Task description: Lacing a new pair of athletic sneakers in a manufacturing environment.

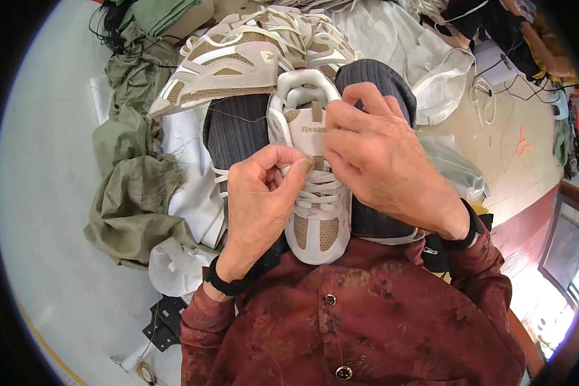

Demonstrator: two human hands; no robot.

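Observation:
A beige and white sneaker lies in front of me, its toe toward my body and its padded collar away from me. White laces cross its front below the tongue. My left hand is closed in a pinch over the upper laces, thumb and forefinger pressed together. At the right side of the tongue, the fingers of my right hand are bunched together. What lies between either hand's fingertips is too small or hidden to make out. A fine thread runs left of the shoe collar.
More matching sneakers are piled just beyond. Dark striped fabric flanks the shoe. Olive cloth lies left, white cloth at the back, and a clear plastic bag right. A black perforated piece sits lower left.

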